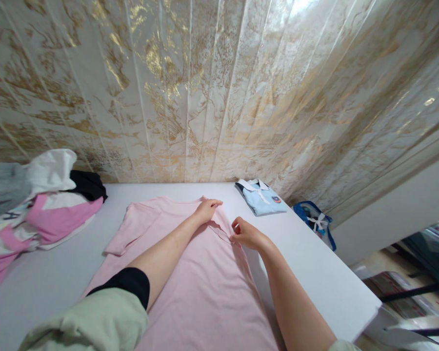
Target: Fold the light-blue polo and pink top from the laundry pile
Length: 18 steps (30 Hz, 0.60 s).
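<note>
A pink T-shirt [201,287] lies spread over the white table, its neckline toward the wall and one sleeve stretched out at the left. My left hand [208,210] reaches across it and pinches the cloth near the right shoulder. Lower on the same side, my right hand [246,234] has its thumb and fingers closed on the shirt's right edge. Between the two hands the right sleeve is folded inward over the body, with small creases. The lower part of the shirt runs out of view at the bottom.
Beyond my right hand lies a folded light blue collared shirt [261,196]. Rumpled pink, white, grey and black clothes [54,209] are heaped at the left. A clear bag with blue trim [316,222] sits beside the table's [314,273] right edge. A gold-patterned curtain [190,97] hangs behind.
</note>
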### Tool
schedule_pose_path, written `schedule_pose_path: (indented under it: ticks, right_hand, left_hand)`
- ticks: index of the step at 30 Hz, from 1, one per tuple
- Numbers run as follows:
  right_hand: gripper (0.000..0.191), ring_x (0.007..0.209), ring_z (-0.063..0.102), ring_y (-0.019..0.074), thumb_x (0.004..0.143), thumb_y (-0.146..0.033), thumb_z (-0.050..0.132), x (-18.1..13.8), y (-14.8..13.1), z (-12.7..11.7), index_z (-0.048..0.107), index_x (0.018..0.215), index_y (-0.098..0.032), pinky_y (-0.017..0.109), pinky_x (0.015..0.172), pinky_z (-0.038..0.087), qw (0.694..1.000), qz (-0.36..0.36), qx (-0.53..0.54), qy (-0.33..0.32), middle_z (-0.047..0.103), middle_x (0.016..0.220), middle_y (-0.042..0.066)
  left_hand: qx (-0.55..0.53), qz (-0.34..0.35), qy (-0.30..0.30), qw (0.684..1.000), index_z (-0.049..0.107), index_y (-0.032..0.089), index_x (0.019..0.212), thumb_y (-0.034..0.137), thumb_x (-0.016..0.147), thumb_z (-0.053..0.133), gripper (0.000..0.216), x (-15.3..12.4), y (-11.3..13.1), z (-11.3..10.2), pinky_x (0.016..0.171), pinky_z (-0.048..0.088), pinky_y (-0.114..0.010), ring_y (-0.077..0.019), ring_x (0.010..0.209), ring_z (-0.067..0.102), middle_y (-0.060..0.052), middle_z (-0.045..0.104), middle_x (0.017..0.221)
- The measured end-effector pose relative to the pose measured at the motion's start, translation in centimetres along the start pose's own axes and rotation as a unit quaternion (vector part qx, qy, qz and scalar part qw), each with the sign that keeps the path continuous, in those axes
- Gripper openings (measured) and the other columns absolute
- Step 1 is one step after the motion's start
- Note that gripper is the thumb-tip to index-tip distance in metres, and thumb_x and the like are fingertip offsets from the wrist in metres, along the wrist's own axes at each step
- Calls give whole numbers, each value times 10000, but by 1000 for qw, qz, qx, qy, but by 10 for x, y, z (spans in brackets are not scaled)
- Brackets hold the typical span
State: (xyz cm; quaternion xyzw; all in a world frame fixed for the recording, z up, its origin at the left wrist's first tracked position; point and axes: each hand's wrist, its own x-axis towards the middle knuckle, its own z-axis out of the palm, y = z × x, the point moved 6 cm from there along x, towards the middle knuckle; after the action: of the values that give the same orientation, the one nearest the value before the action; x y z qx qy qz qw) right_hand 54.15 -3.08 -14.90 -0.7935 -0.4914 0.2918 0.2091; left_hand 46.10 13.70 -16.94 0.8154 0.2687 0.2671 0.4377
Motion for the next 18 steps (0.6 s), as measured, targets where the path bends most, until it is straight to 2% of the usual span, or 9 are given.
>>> schedule_pose_path:
  ticks: [4, 7, 10, 12, 14, 18]
  right_hand:
    - [375, 621, 543, 100, 641, -79, 631, -1, 5, -3, 541, 981, -207, 195, 571, 381, 996, -22, 76, -52, 563, 693, -79]
    - [299, 650, 539, 98, 643, -65, 612, 1, 7, -7, 576, 914, -187, 190, 585, 391, 996, -28, 75, -35, 567, 716, -63]
    - [203, 646, 527, 99, 663, -78, 613, 3, 6, -9, 575, 839, -172, 190, 575, 385, 998, -31, 55, -14, 566, 700, -52]
    - [162, 638, 522, 99, 680, -93, 613, 3, 4, -9, 574, 817, -171, 191, 566, 379, 998, -32, 44, -13, 567, 691, -48]
    - [133, 634, 522, 100, 694, -105, 610, 2, 2, -9, 578, 806, -170, 193, 560, 372, 999, -36, 33, -14, 571, 684, -44]
    - [99, 627, 522, 103, 711, -144, 621, 1, 0, -9, 592, 801, -169, 198, 555, 360, 999, -36, 23, -11, 589, 676, -39]
  left_hand:
    - [14, 27, 18, 999, 697, 161, 1030, 4, 789, 418, 401, -4, 10, -8, 1012, 442, -302, -161, 1071, 625, -58, 702, 1130]
    - [31, 50, 39, 998, 669, 168, 1038, 13, 768, 431, 392, -17, 20, -15, 1011, 435, -333, -176, 1083, 591, -65, 665, 1133]
    - [93, 111, 44, 988, 642, 192, 1004, 72, 756, 488, 316, -38, 38, -21, 1020, 414, -376, -206, 1096, 545, -60, 626, 1101]
    - [162, 144, 36, 976, 618, 203, 990, 74, 729, 507, 312, -53, 46, -26, 1006, 411, -401, -228, 1091, 521, -64, 599, 1088]
    - [213, 148, 20, 966, 599, 214, 985, 46, 701, 501, 344, -64, 47, -30, 979, 416, -411, -241, 1090, 502, -70, 570, 1105]
    - [226, 150, -17, 962, 588, 220, 888, 3, 695, 460, 318, -71, 39, -35, 927, 431, -379, -224, 1024, 513, -62, 544, 1055]
